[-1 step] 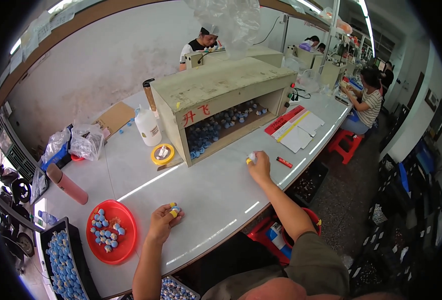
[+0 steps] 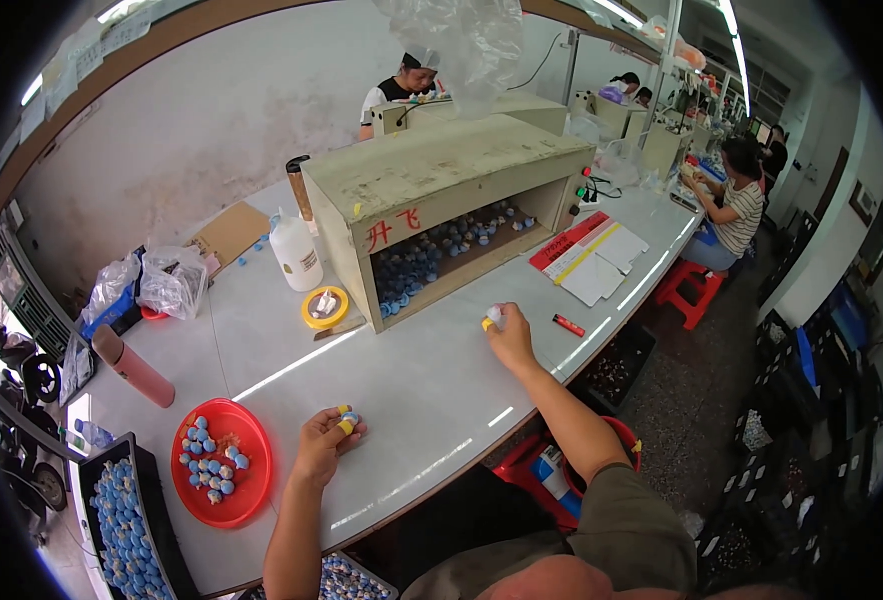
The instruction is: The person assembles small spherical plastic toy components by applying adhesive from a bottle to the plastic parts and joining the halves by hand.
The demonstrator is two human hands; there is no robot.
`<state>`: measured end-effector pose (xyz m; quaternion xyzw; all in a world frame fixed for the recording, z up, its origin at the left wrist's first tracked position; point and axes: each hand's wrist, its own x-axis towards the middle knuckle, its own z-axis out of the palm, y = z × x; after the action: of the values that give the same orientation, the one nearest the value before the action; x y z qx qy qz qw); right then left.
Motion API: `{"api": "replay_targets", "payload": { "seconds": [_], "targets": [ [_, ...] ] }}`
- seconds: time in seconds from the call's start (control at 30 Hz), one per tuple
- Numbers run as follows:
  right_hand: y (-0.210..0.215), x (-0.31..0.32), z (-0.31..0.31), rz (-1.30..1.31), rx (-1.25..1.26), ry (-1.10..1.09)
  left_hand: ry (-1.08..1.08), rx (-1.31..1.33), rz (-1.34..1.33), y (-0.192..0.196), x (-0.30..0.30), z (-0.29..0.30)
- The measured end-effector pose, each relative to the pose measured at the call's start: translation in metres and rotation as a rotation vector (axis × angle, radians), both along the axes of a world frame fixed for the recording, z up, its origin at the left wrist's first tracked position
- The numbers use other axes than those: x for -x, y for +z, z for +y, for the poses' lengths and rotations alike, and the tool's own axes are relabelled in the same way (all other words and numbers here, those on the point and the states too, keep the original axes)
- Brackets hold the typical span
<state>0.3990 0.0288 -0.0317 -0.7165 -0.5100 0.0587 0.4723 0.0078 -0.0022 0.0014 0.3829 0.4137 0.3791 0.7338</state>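
Observation:
My left hand (image 2: 324, 442) rests on the white table (image 2: 402, 380) just right of a red dish (image 2: 224, 462) and grips a small blue and yellow part (image 2: 346, 420). My right hand (image 2: 510, 336) is stretched forward to the table's middle, fingers closed on a small white and yellow part (image 2: 491, 318). Ahead of it stands an open-fronted beige box (image 2: 442, 190) with several small blue parts (image 2: 432, 255) on its floor. The red dish holds several blue round parts.
A white bottle (image 2: 297, 252), yellow tape roll (image 2: 324, 306), pink flask (image 2: 134, 366), plastic bags (image 2: 167, 282) and cardboard (image 2: 230, 232) lie at the left. A black tray of blue parts (image 2: 127, 525) sits at the near left corner. Papers (image 2: 592, 258) and a red pen (image 2: 568, 325) lie right. Other people work beyond.

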Motion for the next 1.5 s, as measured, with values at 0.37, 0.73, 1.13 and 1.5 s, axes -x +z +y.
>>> {"api": "replay_targets", "payload": {
  "seconds": [0.37,0.73,1.13,1.5],
  "targets": [
    [0.06,0.169,-0.003,0.314,-0.034,0.902,-0.024,-0.083,0.078,-0.008,0.006,0.012],
    [0.032,0.186,-0.029,0.142,-0.216,1.022,-0.095,-0.025,0.048,-0.006,0.019,0.003],
    [0.033,0.188,-0.025,0.065,-0.324,1.048,-0.123,-0.045,0.086,-0.005,0.013,0.006],
    [0.028,0.193,-0.022,-0.059,-0.416,1.051,-0.12,-0.038,0.085,0.0,0.016,0.004]
  ]
}}
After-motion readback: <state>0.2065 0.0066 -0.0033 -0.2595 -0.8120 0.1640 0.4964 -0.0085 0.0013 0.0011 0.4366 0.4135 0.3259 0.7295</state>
